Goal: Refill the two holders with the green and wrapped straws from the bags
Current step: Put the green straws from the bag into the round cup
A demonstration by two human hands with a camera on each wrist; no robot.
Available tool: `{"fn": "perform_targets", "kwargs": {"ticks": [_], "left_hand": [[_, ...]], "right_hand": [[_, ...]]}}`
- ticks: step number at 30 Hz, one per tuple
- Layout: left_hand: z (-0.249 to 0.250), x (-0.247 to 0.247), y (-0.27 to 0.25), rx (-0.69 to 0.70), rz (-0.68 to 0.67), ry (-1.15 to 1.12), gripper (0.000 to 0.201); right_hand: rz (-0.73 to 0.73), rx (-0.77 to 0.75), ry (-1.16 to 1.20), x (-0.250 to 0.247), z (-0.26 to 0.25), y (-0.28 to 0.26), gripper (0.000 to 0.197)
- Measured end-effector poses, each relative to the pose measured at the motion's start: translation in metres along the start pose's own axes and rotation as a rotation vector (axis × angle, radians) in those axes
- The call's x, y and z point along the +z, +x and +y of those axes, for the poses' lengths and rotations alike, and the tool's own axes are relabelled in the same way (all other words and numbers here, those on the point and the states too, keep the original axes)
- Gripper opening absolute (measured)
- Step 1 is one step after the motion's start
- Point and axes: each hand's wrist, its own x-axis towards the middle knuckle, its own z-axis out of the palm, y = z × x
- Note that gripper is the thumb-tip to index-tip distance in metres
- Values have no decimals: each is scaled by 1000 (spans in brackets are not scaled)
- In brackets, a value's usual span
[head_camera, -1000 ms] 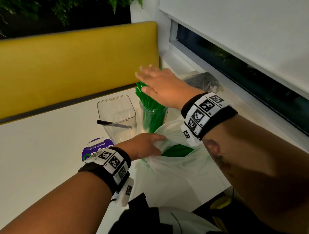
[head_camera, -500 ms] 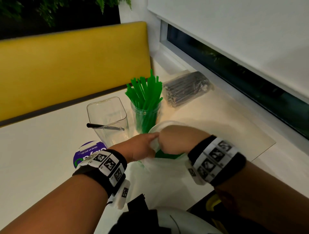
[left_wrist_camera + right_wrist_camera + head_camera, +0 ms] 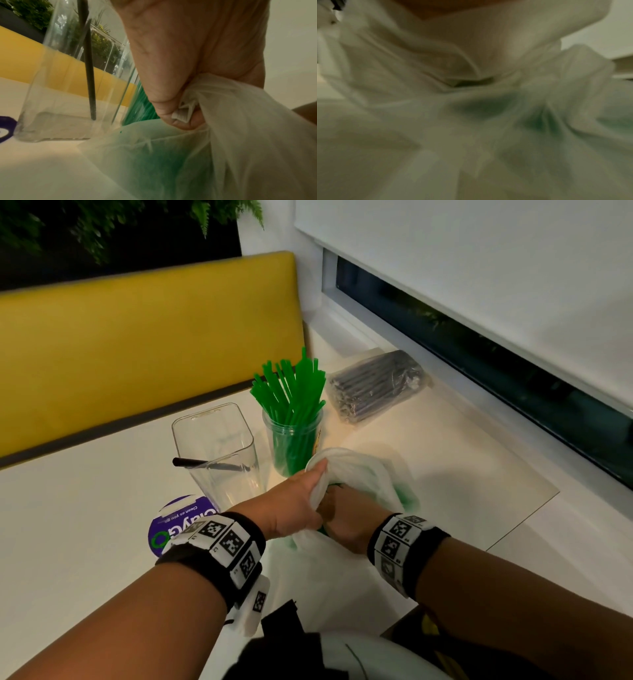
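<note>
A round clear holder packed with green straws stands mid-table. Left of it is a square clear holder with one black straw leaning inside. A translucent white bag showing green straws through its plastic lies in front of them. My left hand pinches the bag's rim and holds its mouth open. My right hand reaches into the bag; its fingers are hidden by the plastic. The right wrist view shows only blurred bag. A clear bag of dark wrapped straws lies at the back right.
A purple round sticker lies on the white table left of the square holder. A yellow bench back runs behind the table. A window sill borders the right side.
My right hand came back from the green straws in the round holder and went down into the white bag. The left hand kept holding the bag's rim.
</note>
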Motion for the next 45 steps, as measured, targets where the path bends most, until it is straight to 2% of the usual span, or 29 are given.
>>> {"fn": "perform_targets", "kwargs": {"ticks": [3, 5, 8, 12, 14, 17, 19, 22, 24, 27, 33, 35, 38, 40, 43, 45], "left_hand": [[-3, 0, -1, -21, -10, 45, 111], [-7, -2, -2, -43, -31, 91, 111], [-11, -6, -5, -72, -54, 141, 105], [-11, -15, -5, -81, -49, 122, 93], [-14, -18, -4, -80, -28, 96, 86], [-19, -18, -3, -95, 11, 34, 74], [-22, -15, -2, -120, 30, 17, 69], [-23, -12, -3, -153, 56, 17, 63], [-24, -12, -2, -170, 79, -49, 65], [-25, -14, -2, -175, 127, -129, 67], [-19, -14, -4, -154, 186, -129, 68], [-17, -13, -4, -146, 192, -119, 70], [-14, -13, -6, -141, 182, -68, 71], [-12, -14, -6, -143, 181, -47, 71], [-9, -15, -6, -144, 176, -26, 70], [-8, -15, -7, -146, 166, -18, 70]], "right_hand": [[-30, 36, 129, 3, 1, 0, 27], [-89, 47, 88, 1, 6, 1, 20], [-103, 31, 20, -8, 23, 2, 30], [-125, -1, 71, -21, 32, 3, 35], [-162, 18, 143, -25, 33, 2, 29], [-200, 80, 191, -34, 33, 2, 8], [-214, 126, 254, -45, 31, 0, 19], [-179, 143, 523, -65, 27, -7, 34], [-107, 109, 732, -78, 23, -13, 32], [98, 84, 929, -96, 23, -20, 20], [377, 138, 887, -132, 6, -19, 12], [525, 39, 1063, -164, -6, -15, 8], [852, -218, 1310, -218, -22, -3, 10], [1003, -316, 1341, -241, -31, 13, 13], [1069, -253, 1263, -243, -42, 46, 15], [993, -128, 1140, -224, -45, 64, 14]]}}
